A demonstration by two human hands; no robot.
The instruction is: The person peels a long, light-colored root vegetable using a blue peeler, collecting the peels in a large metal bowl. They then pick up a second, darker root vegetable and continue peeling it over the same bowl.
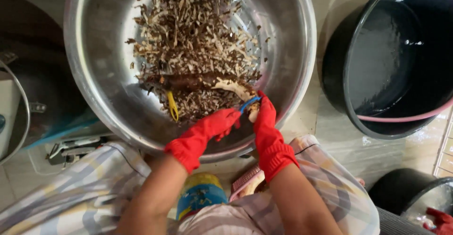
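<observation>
At centre of view, a large steel bowl sits on the tiled floor, holding a heap of brown and pale peelings spread from its far side to its near side. A long brown root lies on the peelings near the bowl's near wall; long axis runs left to right, with the pale, peeled end toward the right. A small yellow tool lies in the bowl just near-left of the root.

Right of the bowl: a black tub containing water, with a pink hose draped over its near rim. A second dark container stands at near right.

Both hands wear red rubber gloves. Left hand reaches in over the near rim, fingers curled closed beside a blue-handled peeler; whether it grips the handle cannot be told. Right hand points away from the body, fingers closed against the root's pale end. Both hands are touching or just beside each other.
</observation>
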